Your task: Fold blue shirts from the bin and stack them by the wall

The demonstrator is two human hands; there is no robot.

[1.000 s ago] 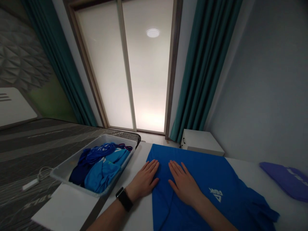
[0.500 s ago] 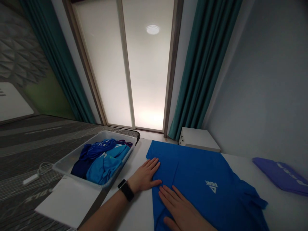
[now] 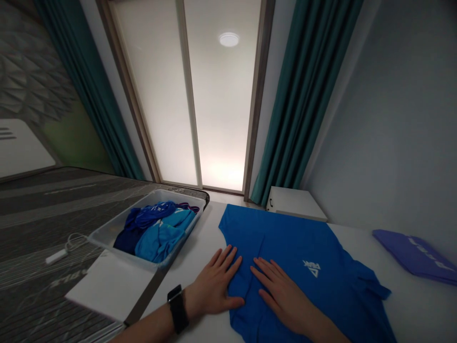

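A bright blue T-shirt (image 3: pixel 303 257) with a small white logo lies spread on the white table (image 3: pixel 421 305). My left hand (image 3: pixel 216 283) rests flat at the shirt's left edge, fingers stretched out, partly on the cloth and partly on the table. A black watch is on that wrist. My right hand (image 3: pixel 285 295) lies flat on the shirt just to the right of the left hand, fingers apart. Neither hand holds anything.
A clear plastic bin (image 3: pixel 107 236) with several blue garments stands to the left, straddling the table and a dark patterned mattress (image 3: pixel 43 205). A folded purple garment (image 3: pixel 417 255) lies at the far right. A white cabinet (image 3: pixel 296 204) stands beyond the table. A white charger cable (image 3: pixel 59 252) lies on the mattress.
Both hands slid along the shirt toward me; the right hand drew back first, then came level beside the left. The view shifted slightly.
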